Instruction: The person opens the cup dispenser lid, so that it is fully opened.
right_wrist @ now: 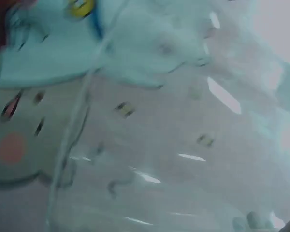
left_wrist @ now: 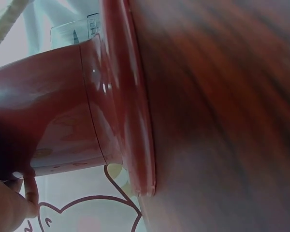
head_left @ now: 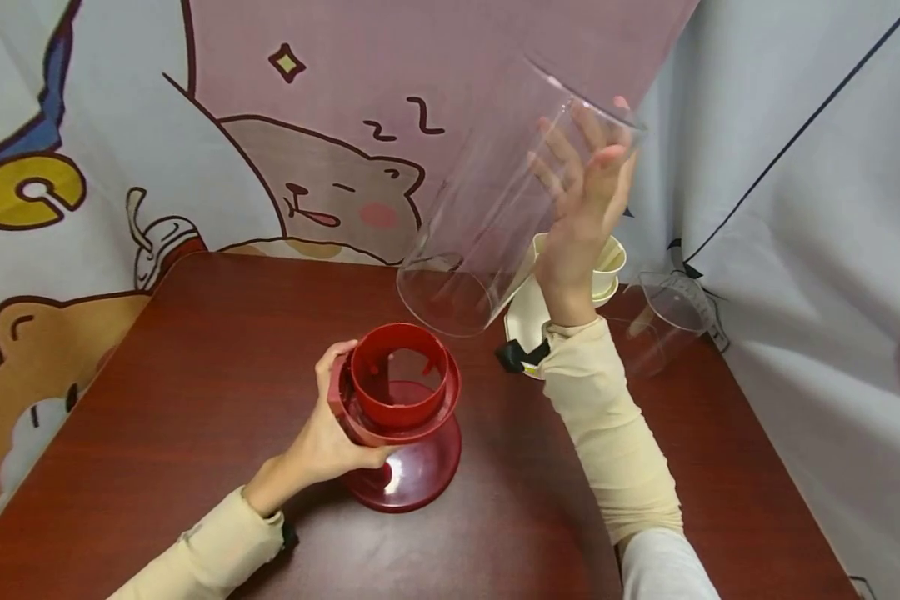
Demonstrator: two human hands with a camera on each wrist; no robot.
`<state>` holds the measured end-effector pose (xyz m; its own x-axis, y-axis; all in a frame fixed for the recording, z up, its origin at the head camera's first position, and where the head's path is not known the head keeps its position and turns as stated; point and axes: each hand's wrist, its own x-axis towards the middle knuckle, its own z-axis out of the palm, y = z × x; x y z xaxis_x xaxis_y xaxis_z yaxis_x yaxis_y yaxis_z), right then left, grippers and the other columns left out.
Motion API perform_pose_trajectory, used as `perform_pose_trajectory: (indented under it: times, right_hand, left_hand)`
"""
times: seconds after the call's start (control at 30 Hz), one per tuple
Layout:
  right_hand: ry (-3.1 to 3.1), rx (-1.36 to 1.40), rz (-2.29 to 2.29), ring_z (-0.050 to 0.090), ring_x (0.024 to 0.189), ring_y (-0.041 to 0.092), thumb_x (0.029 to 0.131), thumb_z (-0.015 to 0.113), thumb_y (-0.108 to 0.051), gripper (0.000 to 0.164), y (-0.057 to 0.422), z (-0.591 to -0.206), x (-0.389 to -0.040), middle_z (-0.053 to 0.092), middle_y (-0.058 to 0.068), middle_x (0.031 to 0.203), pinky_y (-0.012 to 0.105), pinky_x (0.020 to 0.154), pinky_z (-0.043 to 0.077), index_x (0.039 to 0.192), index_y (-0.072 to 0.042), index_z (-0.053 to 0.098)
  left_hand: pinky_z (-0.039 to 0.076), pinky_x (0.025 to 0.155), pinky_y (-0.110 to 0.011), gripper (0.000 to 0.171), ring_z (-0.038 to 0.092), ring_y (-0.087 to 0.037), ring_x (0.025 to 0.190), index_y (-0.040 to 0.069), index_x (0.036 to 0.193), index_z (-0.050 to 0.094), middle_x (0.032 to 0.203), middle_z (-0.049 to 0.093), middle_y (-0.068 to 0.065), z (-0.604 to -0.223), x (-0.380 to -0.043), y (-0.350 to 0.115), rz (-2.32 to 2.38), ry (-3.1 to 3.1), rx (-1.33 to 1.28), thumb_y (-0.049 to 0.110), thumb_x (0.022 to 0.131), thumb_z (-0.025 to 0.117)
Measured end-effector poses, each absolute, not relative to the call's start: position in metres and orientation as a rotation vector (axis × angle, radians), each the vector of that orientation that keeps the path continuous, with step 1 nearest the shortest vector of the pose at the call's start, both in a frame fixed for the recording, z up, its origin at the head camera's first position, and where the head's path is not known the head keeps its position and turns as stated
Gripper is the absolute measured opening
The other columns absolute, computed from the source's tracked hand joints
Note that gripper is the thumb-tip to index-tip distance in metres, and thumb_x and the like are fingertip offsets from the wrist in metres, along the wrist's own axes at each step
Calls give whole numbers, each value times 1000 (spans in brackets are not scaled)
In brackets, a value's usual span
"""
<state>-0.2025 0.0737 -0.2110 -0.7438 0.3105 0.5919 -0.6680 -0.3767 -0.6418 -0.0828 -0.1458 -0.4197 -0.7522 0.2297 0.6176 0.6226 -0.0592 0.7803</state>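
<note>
In the head view, my left hand grips a red dispenser stand by its upper body, fingers on the far side and thumb on the near side. The stand has a round open collar on top and a wide round foot on the table. My right hand holds a large clear cylinder near its upper end, tilted, its lower rim above and behind the red collar. The left wrist view shows the stand's side and fingertips at its upper edge. Blurred, the cylinder wall fills the right wrist view.
Behind my right forearm stands a cream-coloured stand with a round collar. A second clear container is at the table's back right. A printed cartoon curtain closes off the brown table at the back.
</note>
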Motion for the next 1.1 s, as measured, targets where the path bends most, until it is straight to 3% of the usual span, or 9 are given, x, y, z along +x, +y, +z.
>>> perform_pose_trajectory:
  times: [0.07,0.1,0.17,0.33,0.53,0.73,0.97,1.1]
  right_hand:
    - [-1282,543,2009,60,123,33,80,66,-70,100,73,-224,-212,54,15,140,45,101,51,149,-6,35]
    - [-1307,563,1951,60,123,32,71,70,-77,116,72,-233,-217,52,17,141,45,102,50,150,-2,30]
    - [-1333,609,1865,58,125,33,64,71,-82,133,66,-253,-225,49,23,142,47,106,48,150,7,23]
    - [-1421,700,1641,56,126,36,76,72,-70,119,61,-313,-247,49,29,141,48,111,41,147,14,26]
    - [-1576,576,1534,59,125,31,77,66,-75,113,64,-359,-259,58,22,136,38,113,40,148,7,33]
    - [-1568,649,1640,49,127,53,82,67,-68,113,64,-386,-261,47,33,141,56,112,37,146,16,25]
    - [-1614,624,1673,49,131,43,82,66,-69,112,66,-402,-260,46,26,145,49,112,39,148,11,24]
    - [-1601,667,1697,45,133,46,83,67,-67,111,65,-404,-260,41,28,148,60,111,35,148,10,21]
  left_hand:
    - [44,108,-24,120,44,-23,135,-6,147,7,148,37,-15,-420,-83,-144,-1884,-1915,-922,11,64,92]
    - [44,108,-24,120,44,-24,134,-6,147,7,148,37,-15,-420,-83,-143,-1883,-1911,-923,11,64,92]
    - [44,107,-24,119,44,-23,134,-5,147,7,148,37,-15,-420,-83,-144,-1880,-1923,-916,12,64,91]
    - [46,107,-26,118,43,-26,134,-5,148,7,148,36,-16,-421,-81,-141,-1879,-1925,-930,13,66,91]
    - [47,106,-26,118,44,-22,135,-5,148,6,147,37,-19,-420,-78,-143,-1897,-1914,-946,12,66,90]
    - [48,105,-27,120,44,-23,134,-4,149,6,147,37,-19,-418,-77,-144,-1874,-1940,-939,3,62,89]
    - [48,106,-28,121,44,-21,135,-3,149,6,148,37,-18,-418,-76,-144,-1885,-1948,-943,3,62,89]
    - [48,105,-28,121,44,-20,135,-2,149,6,148,37,-17,-417,-78,-145,-1885,-1953,-942,1,61,89]
